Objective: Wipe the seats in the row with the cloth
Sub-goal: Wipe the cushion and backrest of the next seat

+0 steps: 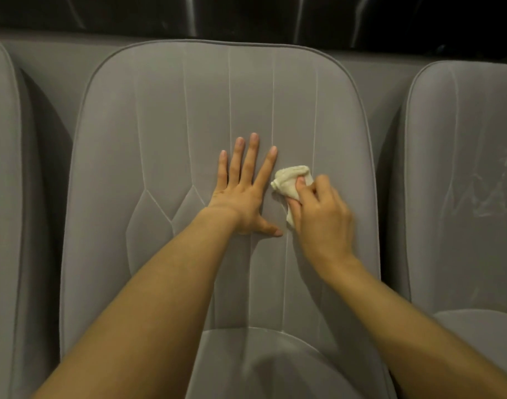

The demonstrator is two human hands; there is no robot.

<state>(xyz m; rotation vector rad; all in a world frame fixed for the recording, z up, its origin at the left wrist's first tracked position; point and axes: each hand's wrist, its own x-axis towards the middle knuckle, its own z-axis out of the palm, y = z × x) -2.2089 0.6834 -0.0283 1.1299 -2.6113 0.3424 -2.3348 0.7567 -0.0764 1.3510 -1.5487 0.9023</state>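
A grey padded seat [166,133] with stitched seams fills the middle of the head view. My left hand [243,191] lies flat on its backrest with fingers spread and straight. Just to its right, my right hand [321,217] grips a small bunched cream cloth [289,180] and presses it against the backrest. Part of the cloth is hidden under my fingers. The seat's cushion [275,358] shows at the bottom between my forearms.
A second grey seat [465,182] stands to the right, with pale smear marks on its backrest. The edge of a third seat [2,197] shows at the left. A dark row [246,12] runs along the top behind the seats.
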